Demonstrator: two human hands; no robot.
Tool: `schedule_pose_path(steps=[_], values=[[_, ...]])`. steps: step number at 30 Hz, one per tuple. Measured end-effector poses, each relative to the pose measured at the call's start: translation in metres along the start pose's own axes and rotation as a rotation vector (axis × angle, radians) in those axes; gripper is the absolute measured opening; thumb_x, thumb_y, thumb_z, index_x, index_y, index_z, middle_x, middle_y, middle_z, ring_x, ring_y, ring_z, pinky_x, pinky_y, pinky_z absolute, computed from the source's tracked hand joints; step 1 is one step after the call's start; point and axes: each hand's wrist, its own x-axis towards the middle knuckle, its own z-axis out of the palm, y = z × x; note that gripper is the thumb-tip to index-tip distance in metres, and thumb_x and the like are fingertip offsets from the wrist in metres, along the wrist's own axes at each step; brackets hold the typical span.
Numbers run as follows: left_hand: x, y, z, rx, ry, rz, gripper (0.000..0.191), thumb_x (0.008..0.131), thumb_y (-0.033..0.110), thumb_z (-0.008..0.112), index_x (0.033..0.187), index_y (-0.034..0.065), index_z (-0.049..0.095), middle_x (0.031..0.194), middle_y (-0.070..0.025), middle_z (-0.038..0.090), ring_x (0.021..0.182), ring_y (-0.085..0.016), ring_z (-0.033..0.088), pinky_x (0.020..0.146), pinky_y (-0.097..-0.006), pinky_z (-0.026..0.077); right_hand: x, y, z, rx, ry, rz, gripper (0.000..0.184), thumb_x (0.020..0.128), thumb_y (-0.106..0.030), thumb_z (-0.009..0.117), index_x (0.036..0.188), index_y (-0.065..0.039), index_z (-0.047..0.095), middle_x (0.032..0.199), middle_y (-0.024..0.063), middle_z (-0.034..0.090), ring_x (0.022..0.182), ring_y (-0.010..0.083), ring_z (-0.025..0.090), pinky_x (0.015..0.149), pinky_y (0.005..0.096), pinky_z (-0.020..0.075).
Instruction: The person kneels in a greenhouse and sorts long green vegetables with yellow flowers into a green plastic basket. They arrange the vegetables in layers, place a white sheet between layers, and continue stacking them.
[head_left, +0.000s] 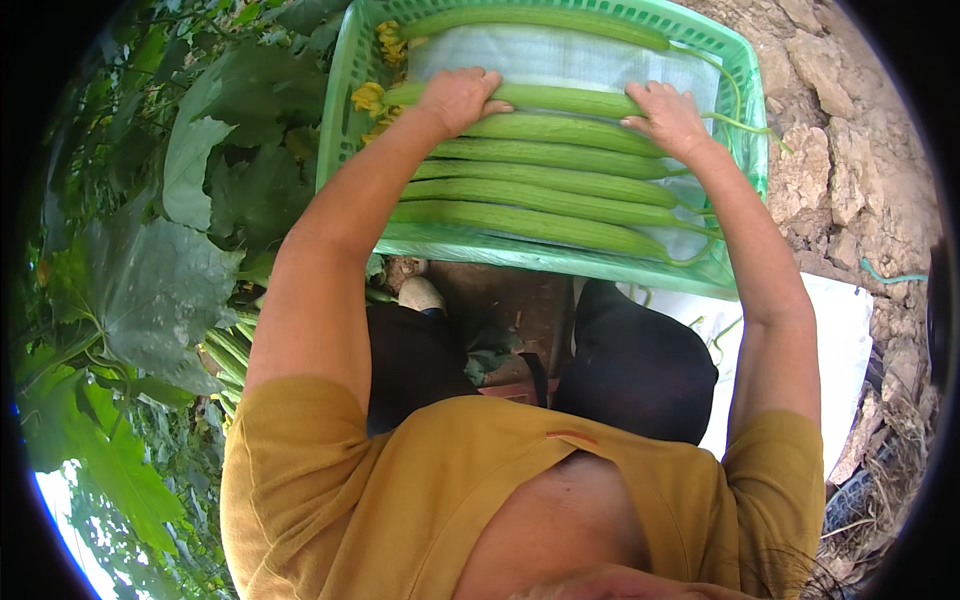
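Observation:
A green plastic crate (750, 82) with a pale woven liner (525, 60) lies before me, holding long green loofah gourds. My left hand (461, 97) is closed around the blossom end of one gourd (562, 99), near its yellow flower (368, 98). Around the stem end of that same gourd my right hand (664, 116) has its fingers curled. Several more gourds (540, 187) lie side by side between it and the near wall. Another gourd (540, 19) rests apart along the far wall, its thin stem bending to the right.
Large-leaved vines (165, 292) crowd the left side, with more gourds (229, 352) lying low beside my left arm. On the right is dry cracked soil (847, 150). A white sheet (832, 330) with cut stems on it lies by my right knee.

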Motion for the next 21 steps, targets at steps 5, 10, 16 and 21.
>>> schedule_pose_path(steps=[5, 10, 16, 21], values=[[-0.006, 0.009, 0.007, -0.099, 0.082, -0.024, 0.046, 0.091, 0.055, 0.054, 0.095, 0.0088, 0.057, 0.090, -0.0132, 0.060, 0.085, -0.034, 0.060, 0.073, -0.0450, 0.050, -0.005, 0.007, 0.008, 0.051, -0.005, -0.037, 0.039, 0.090, -0.043, 0.061, 0.121, -0.021, 0.054, 0.108, 0.0097, 0.059, 0.110, 0.0295, 0.053, 0.088, 0.0495, 0.0378], [-0.001, 0.021, -0.006, -0.086, -0.120, -0.168, 0.047, 0.095, 0.049, 0.052, 0.117, 0.0082, 0.057, 0.115, -0.0148, 0.055, 0.107, -0.035, 0.056, 0.091, -0.0457, 0.047, -0.008, 0.004, 0.011, -0.015, 0.030, -0.045, 0.040, 0.091, -0.044, 0.060, 0.124, -0.023, 0.055, 0.108, 0.0094, 0.058, 0.108, 0.0280, 0.054, 0.087, 0.0487, 0.0373], [0.039, 0.102, -0.006, -0.111, 0.167, 0.094, 0.065, 0.096, 0.052, 0.047, 0.147, 0.0128, 0.035, 0.147, -0.0115, 0.040, 0.133, -0.031, 0.041, 0.102, -0.0472, 0.041, -0.009, -0.002, 0.009, -0.070, 0.042, -0.079, 0.042, 0.091, -0.044, 0.059, 0.127, -0.022, 0.055, 0.108, 0.0084, 0.058, 0.109, 0.0267, 0.053, 0.084, 0.0497, 0.0385], [0.045, 0.134, -0.001, -0.170, 0.044, 0.024, 0.057, 0.098, 0.044, 0.047, 0.148, 0.0202, 0.034, 0.148, -0.0035, 0.042, 0.136, -0.030, 0.039, 0.105, -0.0491, 0.035, -0.029, 0.012, 0.000, -0.158, 0.197, 0.016, 0.043, 0.088, -0.039, 0.064, 0.125, -0.018, 0.056, 0.114, 0.0078, 0.056, 0.113, 0.0256, 0.050, 0.087, 0.0533, 0.0394]])
